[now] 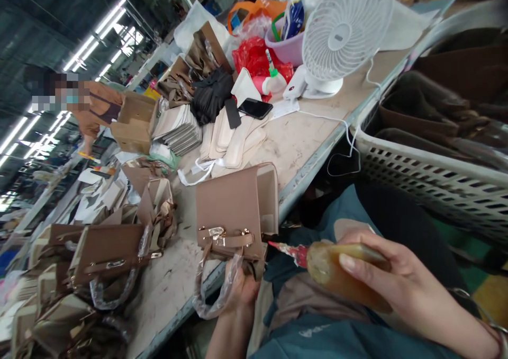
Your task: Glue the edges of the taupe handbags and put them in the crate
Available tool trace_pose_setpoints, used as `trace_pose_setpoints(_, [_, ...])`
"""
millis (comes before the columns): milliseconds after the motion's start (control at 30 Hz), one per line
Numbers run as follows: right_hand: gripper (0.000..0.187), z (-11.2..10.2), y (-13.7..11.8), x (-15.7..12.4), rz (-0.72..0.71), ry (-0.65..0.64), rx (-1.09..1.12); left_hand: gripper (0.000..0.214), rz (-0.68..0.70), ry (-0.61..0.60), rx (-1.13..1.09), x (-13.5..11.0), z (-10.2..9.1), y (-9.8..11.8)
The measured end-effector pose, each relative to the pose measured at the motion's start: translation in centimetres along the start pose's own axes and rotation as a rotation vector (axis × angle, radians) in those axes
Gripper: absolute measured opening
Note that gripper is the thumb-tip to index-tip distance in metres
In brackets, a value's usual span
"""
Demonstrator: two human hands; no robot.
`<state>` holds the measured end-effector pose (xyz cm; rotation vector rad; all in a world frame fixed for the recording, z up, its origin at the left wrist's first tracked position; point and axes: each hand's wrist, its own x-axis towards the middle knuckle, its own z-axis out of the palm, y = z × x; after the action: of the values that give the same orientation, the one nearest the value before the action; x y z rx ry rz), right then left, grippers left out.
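A tan handbag with gold clasps lies at the near edge of the worktable. My left hand grips its lower end, by the plastic-wrapped handle. My right hand is wrapped round an amber glue bottle. The bottle's red-stained nozzle points left at the bag's bottom corner.
More brown handbags pile at the left. Stacked cream leather pieces, a black phone, a white fan and a purple tub sit further back. A white slatted crate stands to the right. Another person works at the far left.
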<state>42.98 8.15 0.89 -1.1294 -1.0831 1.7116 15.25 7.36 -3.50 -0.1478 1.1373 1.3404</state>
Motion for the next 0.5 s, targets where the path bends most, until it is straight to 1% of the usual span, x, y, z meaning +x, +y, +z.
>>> trace_pose_setpoints(100, [0.027, 0.3, 0.0, 0.3, 0.064, -0.03, 0.04, 0.06, 0.015, 0.007, 0.002, -0.4, 1.2, 0.0])
trace_pose_setpoints(200, [0.028, 0.5, -0.1, 0.5, 0.125, -0.074, 0.111, 0.057, 0.049, 0.069, 0.031, -0.8, 2.2, 0.0])
trace_pose_setpoints(267, [0.029, 0.6, -0.2, 0.7, 0.139, -0.084, 0.139, 0.055, 0.061, 0.109, 0.041, -0.9, 2.5, -0.1])
trace_pose_setpoints(333, [0.031, 0.7, -0.1, 0.9, 0.137, -0.073, 0.132, 0.053, 0.071, 0.128, 0.043, -0.9, 2.4, -0.2])
trace_pose_setpoints(400, [0.033, 0.8, 0.0, 1.1, 0.143, -0.063, 0.119, 0.05, 0.092, 0.122, 0.067, -0.8, 2.1, -0.3])
trace_pose_setpoints(433, [0.032, 0.8, 0.1, 1.1, 0.165, -0.068, 0.131, 0.048, 0.111, 0.111, 0.077, -0.7, 1.9, -0.3])
trace_pose_setpoints(500, [0.031, 0.7, 0.4, 1.2, 0.227, -0.104, 0.199, 0.046, 0.084, 0.06, 0.096, -0.6, 1.3, -0.2])
